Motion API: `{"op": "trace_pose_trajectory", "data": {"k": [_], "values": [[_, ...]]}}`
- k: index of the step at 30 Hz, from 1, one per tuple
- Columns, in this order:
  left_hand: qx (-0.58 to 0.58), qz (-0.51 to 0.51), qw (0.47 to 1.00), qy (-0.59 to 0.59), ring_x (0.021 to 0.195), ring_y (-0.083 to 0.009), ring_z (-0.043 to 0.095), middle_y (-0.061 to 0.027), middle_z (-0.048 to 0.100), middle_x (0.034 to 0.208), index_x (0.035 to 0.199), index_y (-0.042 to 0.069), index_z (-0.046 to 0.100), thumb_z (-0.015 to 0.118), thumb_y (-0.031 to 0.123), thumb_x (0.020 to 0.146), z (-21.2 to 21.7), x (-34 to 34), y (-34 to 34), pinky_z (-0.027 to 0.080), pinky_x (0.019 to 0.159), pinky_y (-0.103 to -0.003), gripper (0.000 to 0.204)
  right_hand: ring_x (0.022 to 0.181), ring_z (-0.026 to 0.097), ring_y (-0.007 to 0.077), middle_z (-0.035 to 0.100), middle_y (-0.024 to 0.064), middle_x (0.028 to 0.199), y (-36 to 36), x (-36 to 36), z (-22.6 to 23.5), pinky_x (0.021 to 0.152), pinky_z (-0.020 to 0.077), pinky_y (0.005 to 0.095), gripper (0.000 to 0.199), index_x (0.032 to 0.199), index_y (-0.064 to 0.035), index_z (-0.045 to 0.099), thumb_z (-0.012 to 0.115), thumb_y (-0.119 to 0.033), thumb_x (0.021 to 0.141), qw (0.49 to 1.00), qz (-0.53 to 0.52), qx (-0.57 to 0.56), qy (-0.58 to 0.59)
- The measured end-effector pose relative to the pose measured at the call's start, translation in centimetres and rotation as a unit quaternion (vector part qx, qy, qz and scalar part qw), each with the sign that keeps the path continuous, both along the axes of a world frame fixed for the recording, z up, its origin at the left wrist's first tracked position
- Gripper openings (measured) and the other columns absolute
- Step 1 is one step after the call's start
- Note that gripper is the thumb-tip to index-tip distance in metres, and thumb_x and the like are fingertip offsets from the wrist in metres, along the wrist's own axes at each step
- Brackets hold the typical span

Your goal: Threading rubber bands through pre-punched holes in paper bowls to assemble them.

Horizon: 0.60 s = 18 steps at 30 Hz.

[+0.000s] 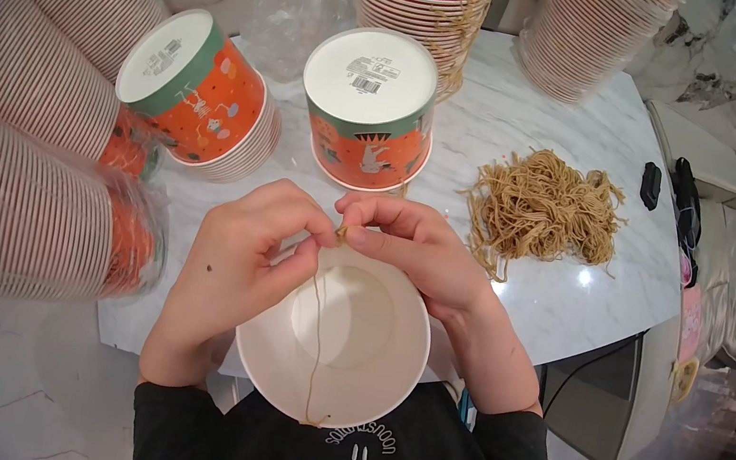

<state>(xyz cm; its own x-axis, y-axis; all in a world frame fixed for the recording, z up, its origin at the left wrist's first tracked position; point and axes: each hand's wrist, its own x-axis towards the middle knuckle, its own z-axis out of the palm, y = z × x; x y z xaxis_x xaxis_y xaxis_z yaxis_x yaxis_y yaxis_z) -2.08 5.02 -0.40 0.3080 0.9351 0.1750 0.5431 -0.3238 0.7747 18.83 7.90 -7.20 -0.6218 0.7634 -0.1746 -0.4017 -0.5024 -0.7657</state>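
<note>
An open white paper bucket (389,368) stands close against my body, its mouth facing up. A thin tan cord (318,338) runs across the mouth from the near rim to the far rim. My left hand (241,244) pinches the cord over the far rim with thumb and forefinger. Beside it, my right hand (427,254) grips the cord's end at the same spot, with a small knot or loop between the fingertips. Fingers partly hide that bit of cord. To the right lies a loose heap of tan cords (544,210) on the marble-patterned table (503,107).
Beyond the hands stands an upside-down orange and green bucket (366,148). Left of it leans a nested bucket stack (219,105). Plastic-wrapped stacks (20,209) crowd the left side. Another stack (418,7) with cords stands behind, near a clear bag (290,20). A small black object (650,185) lies right.
</note>
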Motion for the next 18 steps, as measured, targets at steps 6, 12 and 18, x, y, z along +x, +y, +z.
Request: {"op": "trace_pose_trajectory", "data": {"k": [6,12,18], "values": [[-0.028,0.026,0.999,-0.007,0.061,-0.008,0.048,-0.0026,0.066,0.088,0.093,0.003,0.071,0.07,-0.001,0.082,-0.1,0.0,0.0,0.035,0.053,-0.026,0.012,0.102,0.067,0.0083,0.053,0.0022,0.136,-0.2,0.1,0.0,0.089,0.0549,0.0247,0.007,0.103,-0.0035,0.072,0.072,-0.005,0.096,0.999,-0.012,0.018,-0.029],[-0.095,0.005,0.992,-0.083,0.058,-0.0023,0.033,0.0033,0.064,0.086,0.095,0.004,0.075,0.079,0.003,0.081,-0.7,-0.9,0.3,0.025,0.051,-0.023,0.014,0.102,0.062,0.009,0.055,0.0037,0.133,-0.2,0.1,-0.7,0.087,0.0483,0.0254,0.01,0.1,-0.0028,0.075,0.078,-0.004,0.09,0.963,-0.087,0.22,-0.127],[-0.197,0.014,0.967,-0.158,0.056,0.0013,0.029,0.0109,0.046,0.062,0.091,0.005,0.075,0.083,0.008,0.083,-1.4,-1.2,1.0,0.021,0.052,-0.021,0.012,0.109,0.057,0.0121,0.062,0.0019,0.12,-0.5,0.0,-0.5,0.085,0.0426,0.0276,0.014,0.098,-0.0113,0.079,0.082,-0.013,0.085,0.915,-0.148,0.335,-0.168]]}}
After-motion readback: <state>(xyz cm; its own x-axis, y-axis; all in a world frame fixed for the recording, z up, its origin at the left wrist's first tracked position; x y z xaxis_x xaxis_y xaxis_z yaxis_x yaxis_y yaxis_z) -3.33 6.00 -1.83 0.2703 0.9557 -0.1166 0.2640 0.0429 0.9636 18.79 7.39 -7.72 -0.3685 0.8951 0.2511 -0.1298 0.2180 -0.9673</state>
